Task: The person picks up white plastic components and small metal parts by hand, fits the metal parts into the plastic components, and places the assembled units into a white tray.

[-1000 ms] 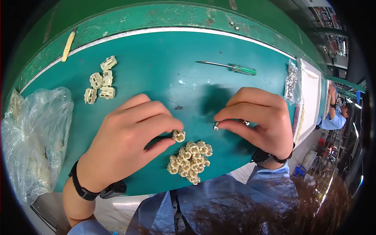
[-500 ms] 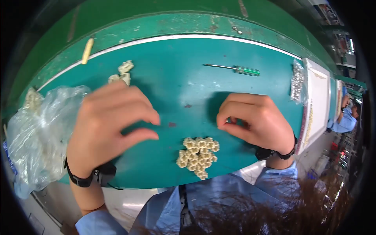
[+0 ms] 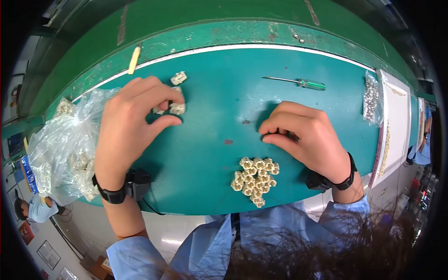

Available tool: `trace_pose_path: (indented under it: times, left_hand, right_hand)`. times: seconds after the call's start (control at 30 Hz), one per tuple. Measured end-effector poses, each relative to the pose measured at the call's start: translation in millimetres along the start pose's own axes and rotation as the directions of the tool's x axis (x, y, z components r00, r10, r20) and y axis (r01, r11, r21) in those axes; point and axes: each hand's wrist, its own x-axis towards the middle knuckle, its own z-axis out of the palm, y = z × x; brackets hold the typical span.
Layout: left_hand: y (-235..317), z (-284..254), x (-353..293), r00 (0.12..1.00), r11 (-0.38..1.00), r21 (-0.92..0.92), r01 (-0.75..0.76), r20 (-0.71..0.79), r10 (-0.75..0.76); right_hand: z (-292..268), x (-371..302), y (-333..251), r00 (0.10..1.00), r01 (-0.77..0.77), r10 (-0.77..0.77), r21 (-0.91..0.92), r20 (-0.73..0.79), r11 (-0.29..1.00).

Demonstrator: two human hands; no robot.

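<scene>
My left hand (image 3: 128, 123) reaches over the far left of the table, thumb and forefinger apart, with no held thing visible between them. By its fingertips lie a few cream plastic parts (image 3: 177, 108), partly hidden by the fingers, and one loose cream part (image 3: 178, 77) sits just beyond. My right hand (image 3: 310, 135) hovers right of centre with its fingers curled and thumb pressed to the forefinger; what it pinches, if anything, I cannot make out. Between my arms, close to the near edge, a cluster of cream ring-shaped plastic parts (image 3: 254, 179) lies packed together.
A green-handled screwdriver (image 3: 310, 85) lies at the far right. Beyond it are a bag of small metal pieces (image 3: 371, 99) and a white tray (image 3: 394, 112). A clear plastic bag (image 3: 70, 140) with cream parts stands at left. A yellow stick (image 3: 134, 59) rests on the far ledge.
The view has swung, so the table appears shifted right. My left hand has moved away from me toward the loose cream parts. My right hand stays curled, roughly in place.
</scene>
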Motion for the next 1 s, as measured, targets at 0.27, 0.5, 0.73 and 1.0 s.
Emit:
trace_pose_path:
  times: [0.27,0.5,0.73,1.0]
  left_hand:
    - [1.6,5.6,1.3,0.99,0.991,0.055,-0.119,-0.073,0.123]
    - [14.6,15.7,-1.3,0.977,0.98,-0.019,-0.197,-0.082,0.195]
    - [40.1,56.5,-16.6,0.972,0.924,-0.319,-0.212,0.028,0.233]
    - [42.5,78.9,-19.2,0.972,0.893,-0.393,-0.221,-0.01,0.236]
  right_hand:
    - [-9.8,1.0,3.4,1.0,0.001,-0.002,-0.03,-0.023,1.0]
    - [2.0,-4.0,-7.4,0.998,-0.053,0.046,-0.183,-0.042,0.982]
    - [9.5,-4.8,-9.7,0.998,-0.025,0.016,-0.166,-0.061,0.986]
    - [10.8,-1.1,-13.8,1.0,-0.014,0.01,-0.151,-0.028,0.988]
